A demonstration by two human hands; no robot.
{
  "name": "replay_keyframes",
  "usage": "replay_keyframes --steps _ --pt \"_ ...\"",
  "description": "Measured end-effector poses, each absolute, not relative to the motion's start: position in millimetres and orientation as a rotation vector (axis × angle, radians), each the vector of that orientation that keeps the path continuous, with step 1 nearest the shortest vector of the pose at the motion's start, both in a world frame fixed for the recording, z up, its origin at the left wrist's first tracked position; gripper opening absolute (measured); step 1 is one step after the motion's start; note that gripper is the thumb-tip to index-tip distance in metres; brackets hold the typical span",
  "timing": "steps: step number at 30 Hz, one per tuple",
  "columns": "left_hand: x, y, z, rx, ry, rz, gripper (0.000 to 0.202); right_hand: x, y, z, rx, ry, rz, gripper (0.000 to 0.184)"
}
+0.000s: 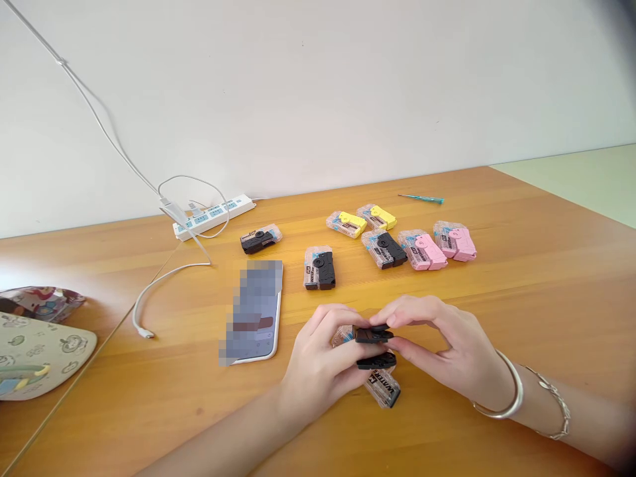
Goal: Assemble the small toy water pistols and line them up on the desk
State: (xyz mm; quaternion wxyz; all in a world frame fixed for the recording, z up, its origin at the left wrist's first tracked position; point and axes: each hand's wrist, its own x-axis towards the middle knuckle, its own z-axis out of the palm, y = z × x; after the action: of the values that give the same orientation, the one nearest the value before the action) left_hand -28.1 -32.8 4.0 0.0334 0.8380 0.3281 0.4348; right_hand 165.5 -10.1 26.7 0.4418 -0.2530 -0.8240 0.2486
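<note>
My left hand (322, 351) is closed on a small toy water gun (373, 335) with a clear body and black parts. From the other side, my right hand (442, 338) pinches its black part between thumb and fingers. Just below my left fingers is a second black part (376, 362), joined to or lying on a clear body (383, 389) lettered "WATER"; whether it belongs to the same toy I cannot tell. Beyond my hands lie a black toy water gun (325, 270) and another black one (390, 250), both folded flat.
Two pink water guns (430, 252) and two yellow ones (352, 225) lie farther back, with a screwdriver (422, 198) behind. Another black one (261, 238) lies left. A phone (261, 311), white cable (144, 324), power strip (216, 215) and patterned bag (50, 354) occupy the left side.
</note>
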Motion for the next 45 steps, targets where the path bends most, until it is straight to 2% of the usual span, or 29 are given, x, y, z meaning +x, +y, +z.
replay_keyframes --steps 5,9,11,18,24,32,45 --pt "-28.1 -33.0 6.3 2.588 0.978 1.394 0.008 166.7 -9.0 30.9 -0.658 -1.932 0.958 0.026" --pt "-28.7 -35.6 5.1 2.638 0.915 1.379 0.008 168.4 -2.3 34.9 -0.633 -1.814 1.382 0.017" --pt "-29.2 -36.3 2.7 2.652 0.901 1.384 0.008 168.6 -0.2 35.6 -0.613 -1.766 1.473 0.013" --pt "-29.8 -35.1 -2.3 2.670 0.907 1.377 0.008 168.2 -6.7 36.4 -0.674 -1.749 1.329 0.014" --pt "-29.6 -34.0 2.4 2.666 0.918 1.407 0.008 168.6 -10.0 34.4 -0.630 -1.851 1.158 0.023" --pt "-28.9 -33.9 5.0 2.671 0.935 1.392 0.008 169.2 -9.1 32.6 -0.658 -1.965 0.917 0.023" --pt "-25.1 -32.7 7.7 2.586 0.974 1.488 0.006 169.1 -8.8 31.0 -0.571 -2.053 0.855 0.030"
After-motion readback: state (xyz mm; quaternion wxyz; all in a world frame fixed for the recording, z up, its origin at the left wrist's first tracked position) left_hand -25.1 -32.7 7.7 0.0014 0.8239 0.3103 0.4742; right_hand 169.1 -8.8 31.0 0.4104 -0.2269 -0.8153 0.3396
